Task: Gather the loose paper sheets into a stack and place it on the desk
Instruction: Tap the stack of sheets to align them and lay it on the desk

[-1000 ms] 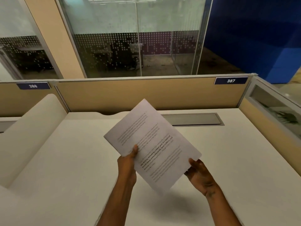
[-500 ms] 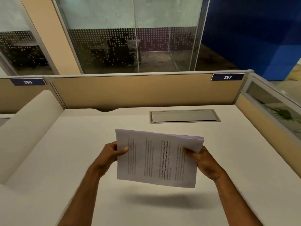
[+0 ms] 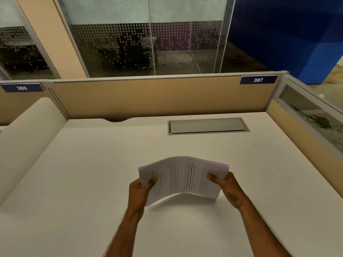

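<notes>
A stack of printed white paper sheets [image 3: 182, 178] is held crosswise over the middle of the white desk [image 3: 89, 164]. The stack bows upward in its middle, and its lower edge sits close to the desk surface or just touches it. My left hand [image 3: 142, 190] grips the stack's left end, thumb on top. My right hand [image 3: 225, 184] grips the right end the same way. The text lines run sideways across the top sheet.
A grey cable-tray lid [image 3: 207, 126] is set into the desk at the back right. Tan partition panels [image 3: 157, 97] close off the back and right sides, with number plates 386 and 387. A cream divider [image 3: 24, 141] rises on the left.
The stack turned from a diagonal tilt to crosswise, then came down toward the desk. It now bows upward between my hands. Both hands kept their hold.
</notes>
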### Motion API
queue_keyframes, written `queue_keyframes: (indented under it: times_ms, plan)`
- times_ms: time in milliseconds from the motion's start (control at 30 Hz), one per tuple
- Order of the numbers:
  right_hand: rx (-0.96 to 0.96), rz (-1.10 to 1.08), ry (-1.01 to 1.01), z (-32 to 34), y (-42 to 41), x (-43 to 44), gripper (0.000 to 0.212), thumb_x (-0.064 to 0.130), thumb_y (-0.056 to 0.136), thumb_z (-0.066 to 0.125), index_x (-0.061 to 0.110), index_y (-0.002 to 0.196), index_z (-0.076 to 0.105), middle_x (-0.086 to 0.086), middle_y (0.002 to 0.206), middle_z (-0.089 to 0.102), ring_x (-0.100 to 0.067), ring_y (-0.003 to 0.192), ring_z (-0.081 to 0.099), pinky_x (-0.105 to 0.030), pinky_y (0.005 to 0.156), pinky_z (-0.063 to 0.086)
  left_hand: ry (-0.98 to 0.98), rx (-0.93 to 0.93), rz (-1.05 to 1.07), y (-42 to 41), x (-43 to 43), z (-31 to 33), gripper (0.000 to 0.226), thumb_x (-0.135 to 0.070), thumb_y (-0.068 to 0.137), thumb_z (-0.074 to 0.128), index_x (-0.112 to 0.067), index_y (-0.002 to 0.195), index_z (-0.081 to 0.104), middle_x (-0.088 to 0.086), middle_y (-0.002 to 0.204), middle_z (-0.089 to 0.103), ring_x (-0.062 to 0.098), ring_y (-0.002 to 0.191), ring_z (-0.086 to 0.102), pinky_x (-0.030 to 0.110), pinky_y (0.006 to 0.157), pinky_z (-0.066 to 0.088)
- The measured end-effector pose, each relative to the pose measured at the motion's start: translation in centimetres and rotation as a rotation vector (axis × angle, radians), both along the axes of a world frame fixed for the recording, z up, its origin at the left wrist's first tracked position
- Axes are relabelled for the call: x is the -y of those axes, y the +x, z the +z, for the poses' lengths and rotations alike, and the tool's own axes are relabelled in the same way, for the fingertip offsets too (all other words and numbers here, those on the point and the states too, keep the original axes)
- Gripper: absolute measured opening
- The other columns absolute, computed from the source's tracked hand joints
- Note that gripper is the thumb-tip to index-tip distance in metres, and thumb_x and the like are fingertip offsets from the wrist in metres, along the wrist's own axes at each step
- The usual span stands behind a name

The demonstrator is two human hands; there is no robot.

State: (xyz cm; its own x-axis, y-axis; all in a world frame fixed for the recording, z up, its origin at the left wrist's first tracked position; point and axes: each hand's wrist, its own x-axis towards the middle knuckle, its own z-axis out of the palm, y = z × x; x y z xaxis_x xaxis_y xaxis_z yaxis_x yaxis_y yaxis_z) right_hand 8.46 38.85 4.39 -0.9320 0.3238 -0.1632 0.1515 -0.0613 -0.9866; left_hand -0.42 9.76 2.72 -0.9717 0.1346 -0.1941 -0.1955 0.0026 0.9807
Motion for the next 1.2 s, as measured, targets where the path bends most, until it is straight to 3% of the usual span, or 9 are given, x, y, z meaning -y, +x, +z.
queue_keyframes:
  times_ms: [233,400,533,667,833,933,1000,1100,1200]
  plan:
    - [0.034,-0.067,0.000,-1.7,0.3,0.7,0.027,0.041,0.074,0.076,0.037,0.101,0.076,-0.001,0.097,0.080,-0.014,0.089,0.075,-0.024,0.066,0.059,0.009,0.072,0.100,0.6,-0.4,-2.6,0.015,-0.025,0.083,0.082,-0.016,0.094,0.081,0.011,0.089,0.082,0.043,0.092,0.074,0.060,0.082,0.061]
    - [0.091,-0.075,0.027,-2.3,0.5,0.7,0.015,0.041,0.080,0.073,0.031,0.090,0.078,-0.002,0.089,0.080,-0.026,0.089,0.075,-0.026,0.067,0.059,-0.043,0.072,0.088,0.4,-0.9,-2.5,0.004,-0.018,0.091,0.076,-0.018,0.089,0.079,0.003,0.080,0.081,0.044,0.092,0.073,0.051,0.076,0.061]
    - [0.058,-0.127,-0.020,-0.7,-0.1,0.2,0.028,0.047,0.073,0.075,0.025,0.089,0.079,-0.006,0.091,0.080,-0.030,0.088,0.075,-0.042,0.079,0.061,-0.097,-0.060,0.022,-2.6,-1.4,2.1,0.023,-0.041,0.077,0.077,-0.023,0.091,0.077,0.000,0.081,0.080,0.042,0.091,0.073,0.039,0.070,0.058]
    - [-0.039,-0.199,-0.208,1.2,-0.8,1.3,0.023,0.035,0.079,0.075,0.018,0.095,0.078,-0.014,0.101,0.078,-0.034,0.092,0.075,-0.050,0.083,0.061,-0.178,-0.202,0.125,-4.8,-2.3,6.3,0.086,-0.050,0.078,0.082,-0.025,0.151,0.045,-0.005,0.142,0.060,0.025,0.129,0.058,0.049,0.100,0.053]
    - [-0.135,-0.266,-0.528,2.6,-2.1,4.6,0.032,0.025,0.090,0.068,0.017,0.121,0.069,-0.010,0.115,0.076,-0.028,0.105,0.073,-0.042,0.079,0.063,0.069,0.180,0.337,-1.8,-4.9,7.1,0.105,-0.064,0.079,0.065,-0.027,0.161,0.012,0.007,0.168,0.028,0.035,0.150,0.034,0.060,0.116,0.033]
    - [-0.147,-0.292,-0.584,3.3,-2.6,7.2,0.030,0.026,0.092,0.067,0.020,0.121,0.068,-0.007,0.113,0.077,-0.025,0.099,0.076,-0.038,0.070,0.063,0.326,0.277,0.208,-0.6,-6.5,6.8,0.089,-0.058,0.084,0.064,-0.020,0.157,0.030,0.010,0.147,0.059,0.033,0.127,0.062,0.058,0.104,0.051]
    - [-0.137,-0.322,-0.561,3.6,-2.7,8.7,0.030,0.030,0.090,0.068,0.024,0.119,0.068,-0.005,0.109,0.078,-0.024,0.091,0.077,-0.035,0.064,0.062,0.376,0.203,0.213,0.0,-7.2,7.0,0.057,-0.049,0.091,0.065,-0.022,0.140,0.055,0.005,0.120,0.076,0.024,0.095,0.079,0.045,0.075,0.066]
    - [-0.125,-0.351,-0.551,3.4,-2.8,10.2,0.029,0.034,0.090,0.066,0.027,0.117,0.067,-0.006,0.107,0.078,-0.028,0.089,0.077,-0.041,0.065,0.063,0.319,0.091,0.313,0.2,-7.7,7.3,0.018,-0.035,0.098,0.063,-0.034,0.117,0.064,-0.001,0.105,0.076,0.010,0.075,0.079,0.025,0.051,0.060]
    - [-0.143,-0.289,-0.602,3.2,-2.7,10.2,0.029,0.030,0.090,0.067,0.029,0.119,0.068,-0.006,0.111,0.077,-0.029,0.095,0.076,-0.044,0.069,0.062,0.258,0.027,0.337,-0.1,-7.3,7.9,0.019,-0.030,0.101,0.060,-0.032,0.120,0.060,-0.004,0.105,0.074,0.017,0.075,0.078,0.021,0.049,0.058]
